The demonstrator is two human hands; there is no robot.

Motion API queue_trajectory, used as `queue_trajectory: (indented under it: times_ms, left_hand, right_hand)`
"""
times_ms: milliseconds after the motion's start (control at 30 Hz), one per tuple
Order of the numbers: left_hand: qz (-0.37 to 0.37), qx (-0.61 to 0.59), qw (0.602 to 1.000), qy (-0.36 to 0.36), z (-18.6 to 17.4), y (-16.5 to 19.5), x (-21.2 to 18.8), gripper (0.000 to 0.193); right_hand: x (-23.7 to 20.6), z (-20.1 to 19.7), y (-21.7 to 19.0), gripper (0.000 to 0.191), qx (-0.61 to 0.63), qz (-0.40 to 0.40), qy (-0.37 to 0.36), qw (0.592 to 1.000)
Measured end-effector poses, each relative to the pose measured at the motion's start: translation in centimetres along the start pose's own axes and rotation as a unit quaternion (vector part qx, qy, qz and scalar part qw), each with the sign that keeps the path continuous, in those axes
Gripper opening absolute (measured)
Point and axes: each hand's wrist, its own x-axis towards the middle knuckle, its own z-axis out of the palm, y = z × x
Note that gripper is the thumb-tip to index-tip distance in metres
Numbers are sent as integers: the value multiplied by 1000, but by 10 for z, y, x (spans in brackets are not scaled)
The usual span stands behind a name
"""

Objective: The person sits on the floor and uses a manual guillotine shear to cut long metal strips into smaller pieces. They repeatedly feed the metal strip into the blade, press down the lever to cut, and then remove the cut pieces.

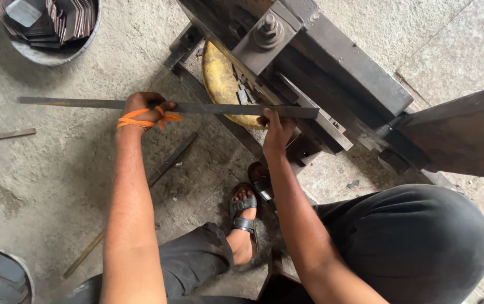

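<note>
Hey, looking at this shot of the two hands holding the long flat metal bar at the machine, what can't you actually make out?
Head view, the only one:
- Left hand palm and fingertips: wrapped around the flat bar, hidden behind it.
- Right hand fingertips: tucked under the bar's end.
- Where the bar's end meets the machine: lost in dark steel.
- Yellow bowl contents: mostly covered by the machine.
- Metal pieces in the tub: cut off by the top edge.

There is one long flat metal bar (169,106), held by two hands: one left hand (143,108) and one right hand (277,130). One cutting machine (321,62), one yellow bowl (219,84), one sandal (243,217), one tub of cut plates (50,25).
</note>
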Motion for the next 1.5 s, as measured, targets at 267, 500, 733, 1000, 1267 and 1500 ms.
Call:
queue_trajectory:
  times_ms: [267,500,733,1000,1267,1500]
  left_hand:
    - [-23,-20,999,34,-4,-2,3,41]
    - [-23,-28,998,43,-14,2,13,38]
    - [-1,-30,998,59,-15,-4,16,35]
    - [-33,-39,998,34,-12,-3,12,38]
    - [-23,-27,998,42,-13,-2,13,40]
    - [-34,-24,998,38,-16,2,13,40]
  right_hand:
    - [8,32,-28,17,-119,-26,-70,990]
    - [16,39,-22,16,-173,-26,-41,984]
    - [19,43,-18,15,-146,-45,-45,987]
    - [15,44,-23,16,-151,-50,-32,987]
    - [15,46,-27,18,-167,-41,-27,985]
    - [16,46,-27,16,-151,-30,-29,988]
